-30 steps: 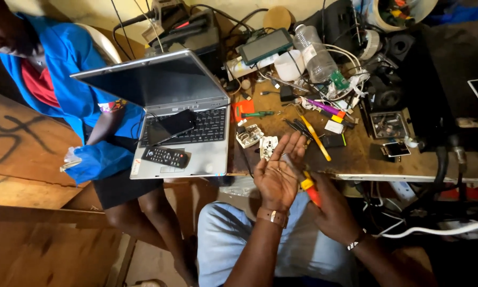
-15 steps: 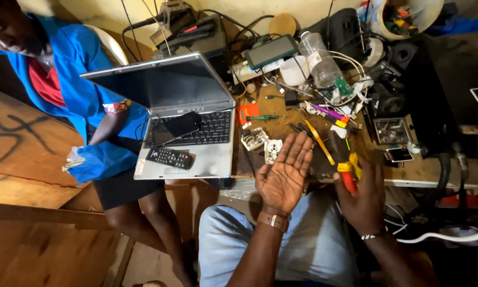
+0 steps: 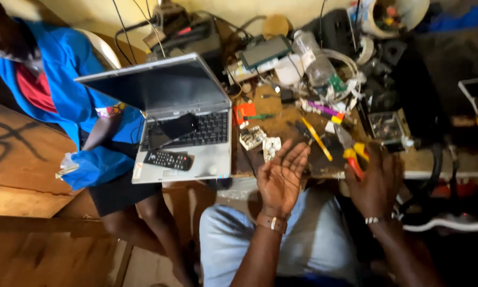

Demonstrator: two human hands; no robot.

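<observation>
The desk (image 3: 281, 114) is crowded: an open laptop (image 3: 180, 119) carries a remote control (image 3: 168, 159). The left hand (image 3: 282, 178) is spread flat, palm up, holding nothing. The right hand (image 3: 376, 183) is closed on the pliers (image 3: 351, 151), lifted at the desk's front edge. Their long axis runs away from the body, jaws pointing toward the clutter. No workpiece is gripped yet.

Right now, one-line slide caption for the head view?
Right hand grips orange-and-yellow pliers over a cluttered workbench, left hand open palm-up beside an open laptop.
</observation>
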